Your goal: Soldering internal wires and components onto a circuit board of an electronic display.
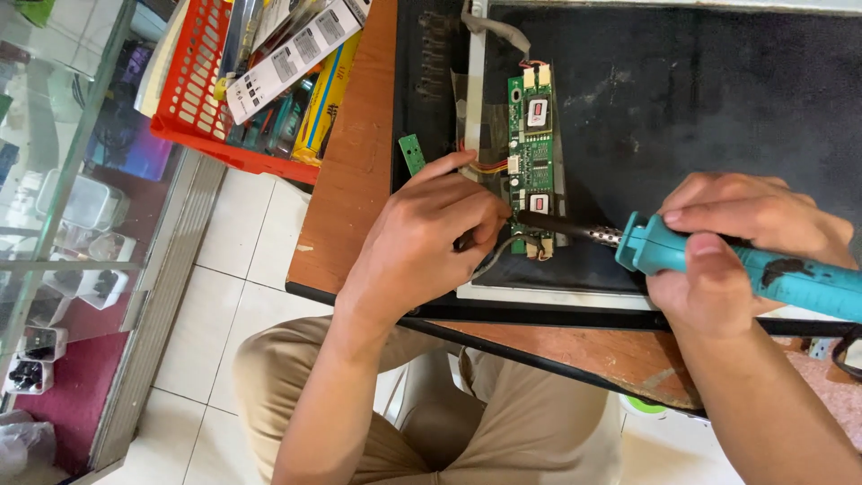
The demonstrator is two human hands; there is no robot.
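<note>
The teal-handled soldering iron (718, 256) lies nearly level, long axis across the bench, its dark metal tip pointing toward the person's left at the lower end of the narrow green circuit board (531, 157). The right hand (732, 242) is wrapped closed around the handle, behind the barrel. The left hand (431, 233) pinches a thin wire beside the tip, over the black flat panel (700, 99).

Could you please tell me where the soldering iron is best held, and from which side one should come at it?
Probably the teal handle, taken from the right, well behind the dark metal barrel. The soldering iron lies nearly level with its tip toward the green circuit board on the left, so the handle end is the free one. The right hand already grips it there.
</note>
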